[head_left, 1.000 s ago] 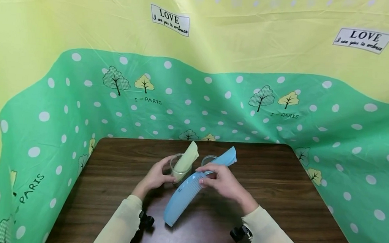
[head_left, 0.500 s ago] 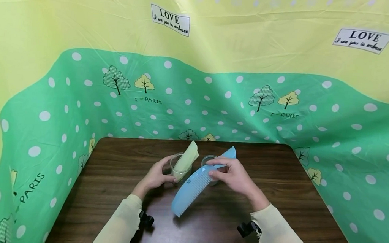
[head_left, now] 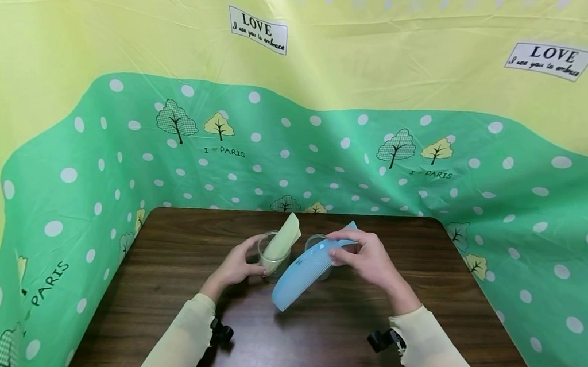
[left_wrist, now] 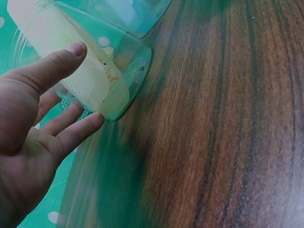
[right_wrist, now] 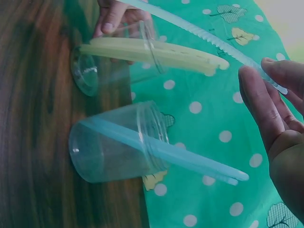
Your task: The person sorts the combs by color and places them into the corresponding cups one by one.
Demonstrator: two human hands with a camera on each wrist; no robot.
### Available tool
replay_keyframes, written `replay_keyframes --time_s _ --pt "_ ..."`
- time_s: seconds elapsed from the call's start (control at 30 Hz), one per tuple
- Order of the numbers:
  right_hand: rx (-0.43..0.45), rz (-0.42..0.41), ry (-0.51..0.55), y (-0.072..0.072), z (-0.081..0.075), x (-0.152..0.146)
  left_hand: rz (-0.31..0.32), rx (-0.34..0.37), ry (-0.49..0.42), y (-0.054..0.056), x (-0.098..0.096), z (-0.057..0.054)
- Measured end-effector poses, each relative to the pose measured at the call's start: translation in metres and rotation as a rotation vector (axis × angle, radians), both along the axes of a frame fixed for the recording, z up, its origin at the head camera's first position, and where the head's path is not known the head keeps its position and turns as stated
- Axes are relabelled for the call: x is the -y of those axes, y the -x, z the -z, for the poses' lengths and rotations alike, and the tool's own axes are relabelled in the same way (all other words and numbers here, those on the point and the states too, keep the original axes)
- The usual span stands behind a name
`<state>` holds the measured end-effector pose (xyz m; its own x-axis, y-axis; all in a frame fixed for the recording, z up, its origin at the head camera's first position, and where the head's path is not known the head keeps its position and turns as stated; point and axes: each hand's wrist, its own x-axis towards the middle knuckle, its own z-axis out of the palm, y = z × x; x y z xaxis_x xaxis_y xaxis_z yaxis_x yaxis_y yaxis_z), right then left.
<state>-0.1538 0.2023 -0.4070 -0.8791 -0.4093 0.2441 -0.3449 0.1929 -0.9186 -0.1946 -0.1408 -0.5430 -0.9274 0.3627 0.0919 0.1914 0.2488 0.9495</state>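
Note:
My left hand [head_left: 235, 265] holds a clear plastic jar [right_wrist: 84, 78] from its left side, thumb in front. Inside it lean pale yellow combs [head_left: 284, 237], their upper ends sticking out past the rim. In my right hand [head_left: 371, 261] a curved light blue comb [head_left: 299, 276] is pinched near its upper end between thumb and fingers. The comb slants down to the left, teeth facing down and right, in front of the jars. Behind it stands a second clear jar [right_wrist: 104, 168] with two similar blue combs [right_wrist: 185, 159] leaning out; in the head view the held comb and hand partly cover it.
Both jars stand side by side on a dark brown wooden table [head_left: 186, 232], towards its back edge. A green and yellow printed curtain [head_left: 327, 151] surrounds the table at the back and sides. Black camera mounts [head_left: 221, 332] sit on both wrists.
My right hand has moved right and away from me, carrying the blue comb nearer to the second jar. The left hand and its jar have stayed in place.

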Motion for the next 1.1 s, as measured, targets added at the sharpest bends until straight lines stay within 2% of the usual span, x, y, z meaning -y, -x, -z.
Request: replay_keyframes --time_s 0.23,0.5,0.87,1.1 --pt "-0.030 0.055 0.054 0.002 -0.008 -0.012 0.002 0.008 0.001 0.000 0.000 0.000" --pt "-0.050 0.128 0.085 0.005 -0.006 -0.022 0.015 0.001 -0.024 -0.002 0.001 0.000" --pt "-0.135 0.320 0.107 0.009 -0.006 -0.036 -0.004 -0.006 0.010 -0.002 0.001 0.001" --pt "-0.143 0.425 0.135 0.011 -0.007 -0.044 0.001 -0.003 0.006 -0.002 0.001 0.002"
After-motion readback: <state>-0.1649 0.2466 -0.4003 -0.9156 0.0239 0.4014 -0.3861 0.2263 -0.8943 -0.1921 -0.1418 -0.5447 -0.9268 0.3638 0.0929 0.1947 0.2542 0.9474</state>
